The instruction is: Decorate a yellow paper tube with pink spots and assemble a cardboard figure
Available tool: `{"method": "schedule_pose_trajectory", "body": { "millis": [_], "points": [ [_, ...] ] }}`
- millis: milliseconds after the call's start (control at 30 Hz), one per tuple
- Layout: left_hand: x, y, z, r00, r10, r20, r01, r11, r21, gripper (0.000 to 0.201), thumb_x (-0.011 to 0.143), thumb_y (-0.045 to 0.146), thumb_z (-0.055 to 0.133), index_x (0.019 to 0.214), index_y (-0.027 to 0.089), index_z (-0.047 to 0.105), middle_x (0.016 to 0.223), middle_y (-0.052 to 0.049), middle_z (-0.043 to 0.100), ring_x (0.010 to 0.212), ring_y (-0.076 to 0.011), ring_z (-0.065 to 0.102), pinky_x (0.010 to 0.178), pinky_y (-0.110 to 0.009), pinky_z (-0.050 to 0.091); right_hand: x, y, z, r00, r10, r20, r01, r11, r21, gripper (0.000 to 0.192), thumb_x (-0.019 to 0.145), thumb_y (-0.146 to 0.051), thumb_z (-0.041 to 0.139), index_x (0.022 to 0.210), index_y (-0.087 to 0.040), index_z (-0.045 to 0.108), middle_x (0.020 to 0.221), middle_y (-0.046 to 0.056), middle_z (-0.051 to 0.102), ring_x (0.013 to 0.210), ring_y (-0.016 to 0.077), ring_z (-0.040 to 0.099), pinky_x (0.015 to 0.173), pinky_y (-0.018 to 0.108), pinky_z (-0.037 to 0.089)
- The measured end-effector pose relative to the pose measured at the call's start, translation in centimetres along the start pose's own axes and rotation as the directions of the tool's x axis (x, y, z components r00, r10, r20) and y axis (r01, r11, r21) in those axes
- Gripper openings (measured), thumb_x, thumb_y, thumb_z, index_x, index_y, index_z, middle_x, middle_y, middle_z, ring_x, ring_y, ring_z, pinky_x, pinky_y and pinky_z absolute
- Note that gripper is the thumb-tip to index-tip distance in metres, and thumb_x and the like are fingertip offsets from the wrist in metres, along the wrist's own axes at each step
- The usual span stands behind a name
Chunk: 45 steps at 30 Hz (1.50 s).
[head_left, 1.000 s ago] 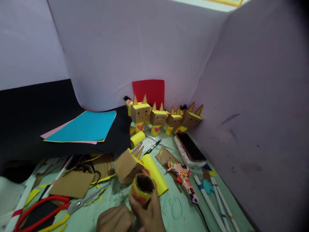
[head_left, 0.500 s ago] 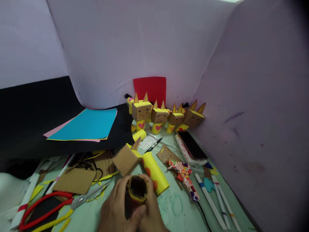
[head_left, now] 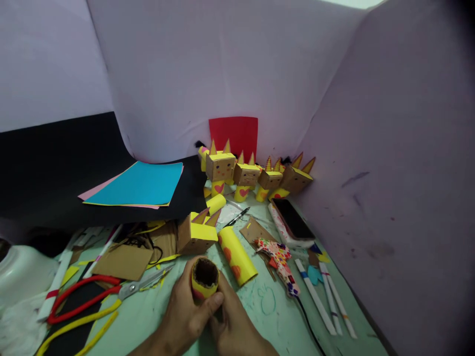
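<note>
My left hand [head_left: 181,309] is wrapped round a cardboard tube [head_left: 205,287] covered in yellow paper, its thumb lying across the near side. My right hand [head_left: 235,316] closes on the tube from the other side, with most of its fingers hidden. The tube's hollow end faces up toward me. Just beyond my hands sits a cardboard box head [head_left: 196,238] with a yellow top and two pointed ears. To the right of it lies a second yellow tube [head_left: 237,257] with orange spots.
Red-handled scissors [head_left: 111,291] and cardboard scraps [head_left: 124,259] lie at left. A patterned glue gun [head_left: 278,262], markers [head_left: 315,296] and a phone [head_left: 293,217] are at right. Several box-headed figures [head_left: 220,168] stand at the back, near coloured paper sheets [head_left: 141,183].
The box head has gone from tilted, with a plain side toward me, to sitting level with its yellow top and both ears showing. My hands keep the tube; the view has shifted slightly.
</note>
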<state>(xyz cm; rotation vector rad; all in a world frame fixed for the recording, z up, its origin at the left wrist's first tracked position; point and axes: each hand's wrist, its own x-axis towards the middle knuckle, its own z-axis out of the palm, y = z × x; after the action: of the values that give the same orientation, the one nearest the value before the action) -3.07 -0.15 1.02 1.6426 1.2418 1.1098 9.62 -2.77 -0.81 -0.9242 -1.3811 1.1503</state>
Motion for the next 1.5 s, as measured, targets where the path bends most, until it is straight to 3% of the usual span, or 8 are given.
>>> {"method": "schedule_pose_trajectory", "body": {
  "millis": [233,400,533,633,733,833,1300,1500],
  "points": [
    [0.3,0.8,-0.2,0.998,-0.046,0.034,0.046,0.999,-0.017,0.04,0.077,0.042,0.062,0.107,0.018,0.053,0.096,-0.007,0.069,0.089,-0.0242,0.066,0.079,-0.034,0.055,-2.2,-0.2,-3.9,0.991,-0.124,0.05,0.134,0.922,-0.364,0.077,0.07,-0.003,0.058,0.141,-0.028,0.042,0.145,0.004,0.046,0.133,0.0283,0.043,0.107,0.049,0.038],
    [0.5,0.4,-0.1,0.999,-0.048,0.024,0.048,0.999,0.005,0.042,0.076,0.044,0.063,0.108,0.018,0.054,0.092,-0.007,0.07,0.083,-0.0237,0.068,0.076,-0.034,0.056,-5.3,-3.1,-9.0,0.955,-0.125,-0.269,-0.043,0.839,-0.542,0.042,0.076,-0.02,0.066,0.118,-0.028,0.066,0.118,0.006,0.069,0.106,0.0275,0.066,0.093,0.039,0.054],
    [0.5,-0.6,0.1,0.998,-0.056,0.012,0.056,0.997,0.043,0.048,0.074,0.046,0.064,0.111,0.017,0.054,0.097,-0.007,0.071,0.084,-0.0233,0.069,0.075,-0.03,0.057,-8.2,-5.2,-13.9,0.867,-0.068,-0.493,-0.324,0.675,-0.663,0.034,0.078,-0.04,0.064,0.109,-0.027,0.07,0.109,0.005,0.073,0.101,0.0255,0.069,0.086,0.032,0.058],
    [0.7,-1.3,0.0,0.998,-0.062,-0.02,0.064,0.996,0.065,0.05,0.072,0.048,0.066,0.111,0.019,0.055,0.098,-0.006,0.073,0.085,-0.0231,0.07,0.074,-0.028,0.058,-9.5,-6.6,-16.7,0.722,-0.076,-0.688,-0.532,0.575,-0.622,0.039,0.077,-0.051,0.057,0.103,-0.025,0.072,0.108,0.005,0.073,0.103,0.027,0.068,0.088,0.035,0.056],
    [1.2,-1.5,-0.3,0.998,-0.054,-0.023,0.056,0.993,0.108,0.049,0.069,0.05,0.068,0.106,0.021,0.056,0.094,-0.005,0.075,0.082,-0.0231,0.072,0.071,-0.026,0.059,-9.8,-8.0,-18.0,0.595,-0.064,-0.801,-0.649,0.55,-0.526,0.045,0.072,-0.057,0.056,0.097,-0.023,0.073,0.105,0.007,0.074,0.1,0.0289,0.069,0.088,0.038,0.056],
    [1.5,-1.3,-0.5,0.999,-0.047,0.015,0.044,0.987,0.156,0.048,0.066,0.051,0.07,0.102,0.022,0.058,0.091,-0.004,0.076,0.08,-0.0236,0.073,0.067,-0.025,0.059,-9.6,-8.7,-18.5,0.532,-0.041,-0.846,-0.7,0.54,-0.467,0.047,0.069,-0.059,0.056,0.092,-0.023,0.074,0.101,0.007,0.076,0.096,0.03,0.07,0.083,0.039,0.057],
    [0.8,-0.2,0.6,0.979,-0.162,-0.125,0.174,0.981,0.09,0.054,0.062,0.064,0.067,0.099,0.025,0.059,0.087,-0.003,0.075,0.078,-0.0258,0.071,0.067,-0.03,0.058,-9.5,-7.7,-19.7,0.542,-0.018,-0.84,-0.772,0.384,-0.506,0.045,0.072,-0.058,0.049,0.088,-0.025,0.075,0.093,0.006,0.077,0.088,0.0313,0.072,0.077,0.043,0.056],
    [0.8,-0.6,0.6,0.973,-0.196,-0.125,0.212,0.968,0.132,0.054,0.061,0.061,0.067,0.1,0.025,0.059,0.086,-0.002,0.075,0.08,-0.0266,0.07,0.068,-0.031,0.058,-8.8,-6.8,-19.3,0.542,0.034,-0.84,-0.779,0.396,-0.486,0.049,0.069,-0.06,0.047,0.086,-0.024,0.075,0.092,0.007,0.077,0.084,0.031,0.072,0.08,0.044,0.055]
  ]
}}
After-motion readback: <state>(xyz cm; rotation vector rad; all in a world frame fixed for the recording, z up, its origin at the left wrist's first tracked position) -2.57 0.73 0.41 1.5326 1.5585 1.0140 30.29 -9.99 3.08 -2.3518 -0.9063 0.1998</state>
